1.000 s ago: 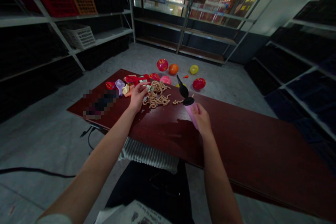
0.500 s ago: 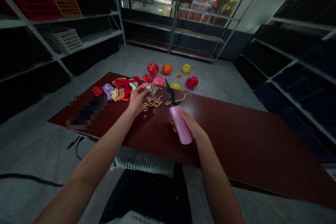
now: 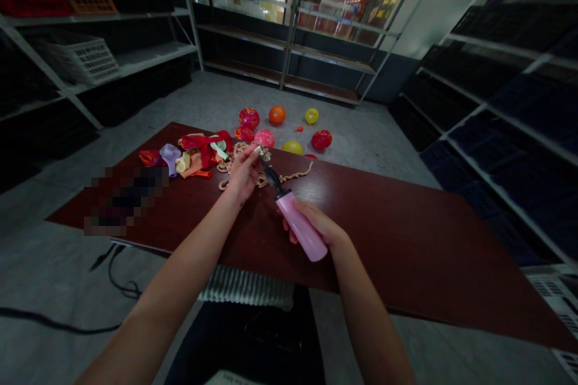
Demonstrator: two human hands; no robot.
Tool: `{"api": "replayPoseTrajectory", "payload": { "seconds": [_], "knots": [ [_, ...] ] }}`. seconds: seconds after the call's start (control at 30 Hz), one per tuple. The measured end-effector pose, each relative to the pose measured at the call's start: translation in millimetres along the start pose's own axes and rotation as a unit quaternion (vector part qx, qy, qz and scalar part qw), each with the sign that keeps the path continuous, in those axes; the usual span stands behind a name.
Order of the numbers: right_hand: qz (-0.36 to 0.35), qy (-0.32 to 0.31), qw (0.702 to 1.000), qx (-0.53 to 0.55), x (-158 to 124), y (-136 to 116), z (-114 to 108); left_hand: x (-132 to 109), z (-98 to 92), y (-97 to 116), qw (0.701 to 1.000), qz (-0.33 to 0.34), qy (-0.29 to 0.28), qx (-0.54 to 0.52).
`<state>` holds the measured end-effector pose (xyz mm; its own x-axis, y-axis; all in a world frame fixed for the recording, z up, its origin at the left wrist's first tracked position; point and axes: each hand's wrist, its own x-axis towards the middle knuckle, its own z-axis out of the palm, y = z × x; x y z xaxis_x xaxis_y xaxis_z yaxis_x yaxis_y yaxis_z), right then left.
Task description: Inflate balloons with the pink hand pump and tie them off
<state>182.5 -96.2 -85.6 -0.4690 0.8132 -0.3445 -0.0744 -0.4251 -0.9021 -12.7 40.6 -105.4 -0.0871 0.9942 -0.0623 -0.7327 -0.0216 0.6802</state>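
My right hand (image 3: 320, 228) grips a pink balloon pump (image 3: 300, 231) with a black nozzle that points up and left. My left hand (image 3: 244, 171) pinches a small pale green uninflated balloon (image 3: 259, 152) right at the nozzle's tip. Both hands hover over a dark red table (image 3: 406, 234). Just behind my left hand lie tan rope-like strands (image 3: 293, 175) and a pile of flat coloured balloons (image 3: 194, 156).
Several inflated balloons (image 3: 276, 115) in red, orange, yellow and pink rest on the grey floor beyond the table. Metal shelving lines the left, back and right walls, with crates (image 3: 79, 57) on the left. A black cable (image 3: 112, 264) runs on the floor at left.
My right hand tilted the pump so its nozzle swung left toward my left hand. My left hand lifted the small balloon from the pile to meet the nozzle tip.
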Motion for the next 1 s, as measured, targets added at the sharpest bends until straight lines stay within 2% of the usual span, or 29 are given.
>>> {"api": "replayPoseTrajectory", "payload": {
  "seconds": [0.1,0.27,0.77,1.0],
  "knots": [
    [0.004,-0.014,1.000,-0.003,2,3,-1,3,-5.8,2,1.000,0.005,0.020,0.009],
    [0.005,-0.017,1.000,0.001,3,4,-1,3,-10.2,3,1.000,-0.002,0.013,0.022],
    [0.007,0.028,0.999,0.021,3,9,-2,-19,0.1,-7,0.998,-0.021,-0.051,0.023],
    [0.008,0.026,0.999,0.039,2,7,2,-24,5.2,-10,0.998,-0.041,-0.045,0.013]
  ]
}}
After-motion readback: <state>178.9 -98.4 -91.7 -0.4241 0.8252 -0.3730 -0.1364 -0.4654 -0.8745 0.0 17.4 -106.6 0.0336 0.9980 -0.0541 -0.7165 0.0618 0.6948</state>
